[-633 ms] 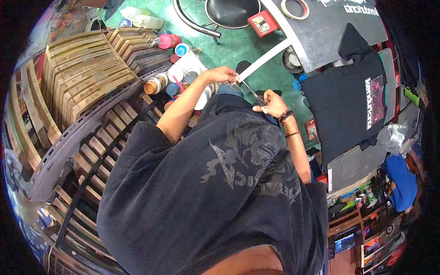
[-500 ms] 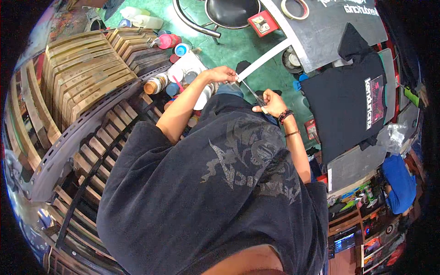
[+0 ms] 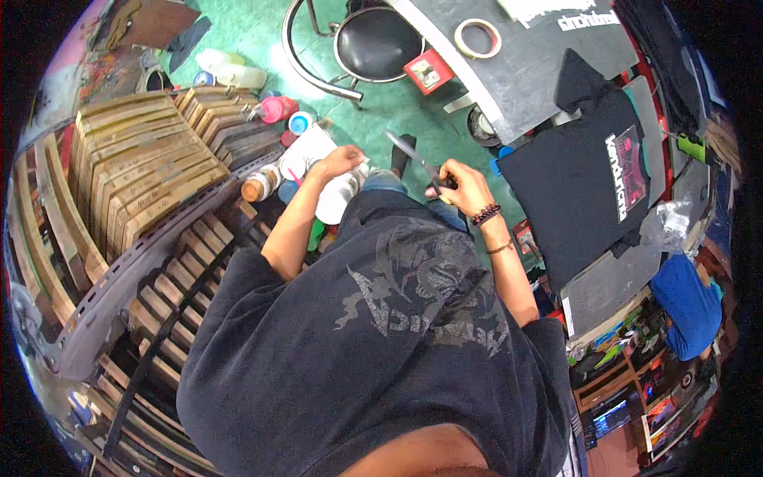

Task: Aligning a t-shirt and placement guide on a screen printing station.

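Observation:
My right hand [image 3: 467,188] grips a pair of scissors [image 3: 411,151] by the handles. The blades point up and to the left, over the green floor. Farther left, my left hand [image 3: 340,162] is closed in a pinch, with a small pale piece of white tape [image 3: 366,161] just showing at the fingertips. Below it stand white tubs and paint containers. A short white strip [image 3: 458,103] hangs at the edge of the dark table, apart from both hands.
A tape roll [image 3: 478,39] lies on the dark table [image 3: 548,87]. A black printed T-shirt [image 3: 572,179] is spread on the right. Stacked wooden frames [image 3: 143,151] fill the left. A round black stool [image 3: 380,44] stands ahead; a person in blue [image 3: 685,306] is far right.
The white strip that stretched from the table to my left hand is severed; a short end hangs at the table. My left hand has moved left, and the scissors have come away.

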### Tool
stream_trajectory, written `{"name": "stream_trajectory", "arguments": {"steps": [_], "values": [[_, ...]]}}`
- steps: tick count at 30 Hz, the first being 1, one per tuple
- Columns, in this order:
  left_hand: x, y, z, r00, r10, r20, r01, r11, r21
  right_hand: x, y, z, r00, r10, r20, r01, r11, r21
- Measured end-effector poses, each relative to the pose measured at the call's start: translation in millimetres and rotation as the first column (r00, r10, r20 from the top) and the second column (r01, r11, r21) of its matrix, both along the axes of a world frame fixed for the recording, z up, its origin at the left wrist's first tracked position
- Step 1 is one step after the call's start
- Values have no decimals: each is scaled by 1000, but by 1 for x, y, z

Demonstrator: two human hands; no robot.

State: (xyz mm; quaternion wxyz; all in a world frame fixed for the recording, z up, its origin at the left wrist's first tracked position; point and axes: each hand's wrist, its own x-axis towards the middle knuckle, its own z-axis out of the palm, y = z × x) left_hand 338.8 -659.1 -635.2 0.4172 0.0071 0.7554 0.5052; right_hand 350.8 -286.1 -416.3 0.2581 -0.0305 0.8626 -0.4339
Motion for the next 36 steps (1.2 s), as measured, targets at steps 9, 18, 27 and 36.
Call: {"name": "stream_trajectory", "arguments": {"steps": [9, 18, 27, 36], "values": [[-55, 25, 143, 960, 139, 241, -148, 989, 19, -162, 57, 3, 863, -129, -489, 340, 864, 372], [-102, 115, 243, 976, 121, 183, -194, 866, 462, -185, 62, 32, 835, -1, -550, 282, 860, 426], [-119, 267, 277, 981, -83, 175, -33, 818, 575, -87, 145, 60, 914, -397, -80, 342, 862, -374], [-95, 435, 288, 963, -242, 117, 176, 898, 403, -19, 278, 38, 682, -694, -232, 541, 692, -478]]}}
